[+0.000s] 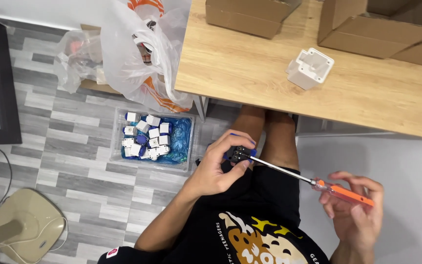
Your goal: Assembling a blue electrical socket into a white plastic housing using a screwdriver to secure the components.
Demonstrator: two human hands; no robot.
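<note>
My left hand [218,168] grips a small black and blue plug-like part [239,153] above my lap. An orange-handled screwdriver [340,191] is in my right hand [355,210], fingers wrapped on the handle. Its metal shaft [282,169] runs up and left, and the tip meets the black part. Both hands are below the front edge of the wooden table [250,73].
A white plastic housing [310,67] stands on the table, with cardboard boxes [382,29] behind it. On the floor, a clear bin [186,146] holds several white and blue parts [145,137]. Plastic bags [133,54] lie beside it. A beige fan base [23,225] is at lower left.
</note>
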